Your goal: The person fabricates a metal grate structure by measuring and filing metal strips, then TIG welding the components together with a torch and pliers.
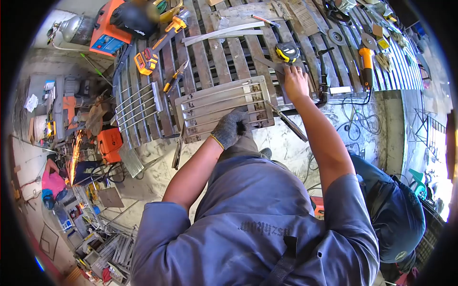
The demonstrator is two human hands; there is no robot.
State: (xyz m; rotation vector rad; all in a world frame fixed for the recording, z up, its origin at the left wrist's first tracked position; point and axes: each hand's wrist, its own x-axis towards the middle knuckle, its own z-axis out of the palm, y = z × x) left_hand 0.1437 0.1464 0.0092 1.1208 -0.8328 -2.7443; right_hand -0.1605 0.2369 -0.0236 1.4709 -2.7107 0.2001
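A rectangular metal grille point(222, 102) with several parallel bars lies over the front edge of a slatted metal bench point(210, 62). My left hand point(231, 127), in a grey knit glove, rests at its lower bars with the fingers curled round the frame; the fingertips are partly hidden. My right hand point(296, 84) is bare and reaches onto the bench, fingers bent over the end of a thin flat metal strip point(268, 63). Just beyond those fingers sits a black and yellow tape measure point(287, 51). Two clamp-like metal bars point(290, 125) stick out at the grille's sides.
Pliers point(176, 76), a yellow cordless tool point(146, 62) and a barred metal piece point(138, 105) lie at left. An angle grinder point(366, 64) and a black torch-like tool point(324, 71) are at right. A co-worker point(53, 181) makes sparks at far left; another person point(393, 214) is behind right.
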